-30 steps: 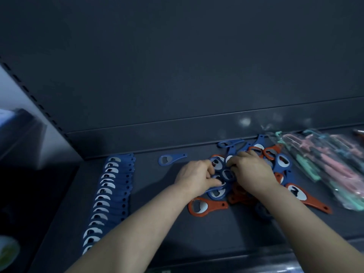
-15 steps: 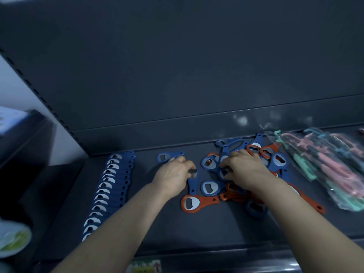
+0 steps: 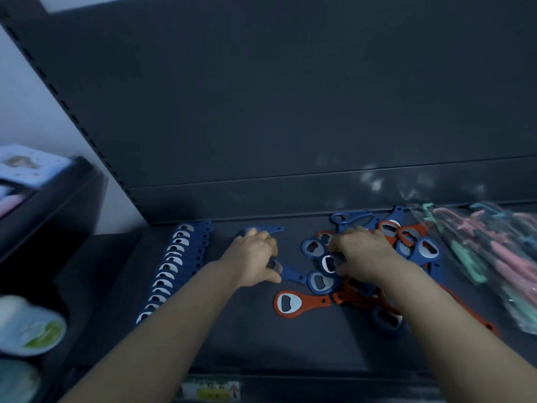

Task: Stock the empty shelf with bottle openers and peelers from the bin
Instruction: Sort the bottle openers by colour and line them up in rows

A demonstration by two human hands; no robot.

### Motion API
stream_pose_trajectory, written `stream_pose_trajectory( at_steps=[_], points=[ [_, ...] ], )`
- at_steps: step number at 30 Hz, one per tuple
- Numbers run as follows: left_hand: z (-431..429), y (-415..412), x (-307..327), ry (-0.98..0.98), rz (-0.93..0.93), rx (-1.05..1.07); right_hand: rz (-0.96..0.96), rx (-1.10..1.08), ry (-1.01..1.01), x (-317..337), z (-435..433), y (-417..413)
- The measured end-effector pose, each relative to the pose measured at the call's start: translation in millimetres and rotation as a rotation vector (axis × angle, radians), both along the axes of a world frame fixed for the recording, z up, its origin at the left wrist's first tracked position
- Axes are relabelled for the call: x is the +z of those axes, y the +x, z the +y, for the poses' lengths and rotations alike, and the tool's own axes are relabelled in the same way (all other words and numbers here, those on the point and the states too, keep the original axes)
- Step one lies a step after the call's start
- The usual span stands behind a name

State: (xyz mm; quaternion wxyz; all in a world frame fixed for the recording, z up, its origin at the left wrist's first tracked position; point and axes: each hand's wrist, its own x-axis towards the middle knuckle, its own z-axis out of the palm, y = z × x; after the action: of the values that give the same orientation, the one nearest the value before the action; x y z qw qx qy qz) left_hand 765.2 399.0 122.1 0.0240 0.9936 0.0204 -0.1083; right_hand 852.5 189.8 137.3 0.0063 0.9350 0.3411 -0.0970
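Bottle openers (image 3: 427,248) heaped on shelf (image 3: 232,330), blue opener (image 3: 292,275) in left hand (image 3: 255,260), right hand (image 3: 363,257) grip unclear.

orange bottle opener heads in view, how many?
4: front orange opener, alone; two back orange openers beyond the right hand; a part-covered orange opener left of its fingertips. Orange parts under that hand: more may be hidden.

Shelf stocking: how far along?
Done: a neat overlapping row of blue openers lies at the left of the shelf. In hand: the left hand grips one blue opener; the right hand is on the loose pile of blue and orange openers. Left: that pile is unsorted, and the bagged peelers lie heaped at right.
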Motion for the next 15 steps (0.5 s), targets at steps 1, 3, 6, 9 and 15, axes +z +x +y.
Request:
stream_pose_trajectory(
  at_steps=[1,3,6,9,15],
  points=[
    [3.1,-3.2,-0.4,-0.032,0.005,0.019,0.002,0.002,0.023,-0.2,1.8,-0.2],
    [8.0,-9.1,-4.5,-0.096,-0.057,0.071,-0.024,0.027,0.083,-3.8,4.6,-1.8],
    [13.0,-12.3,-15.4,-0.176,-0.279,0.207,-0.067,0.046,0.249,-11.3,7.6,-8.1],
    [16.9,-6.7,-26.0,-0.244,-0.451,0.353,0.038,-0.019,0.436,-12.1,14.3,-14.2],
    [27.0,9.4,-36.6,-0.283,-0.529,0.495,0.134,0.012,0.575,-9.7,42.2,-16.6]
  ],
)
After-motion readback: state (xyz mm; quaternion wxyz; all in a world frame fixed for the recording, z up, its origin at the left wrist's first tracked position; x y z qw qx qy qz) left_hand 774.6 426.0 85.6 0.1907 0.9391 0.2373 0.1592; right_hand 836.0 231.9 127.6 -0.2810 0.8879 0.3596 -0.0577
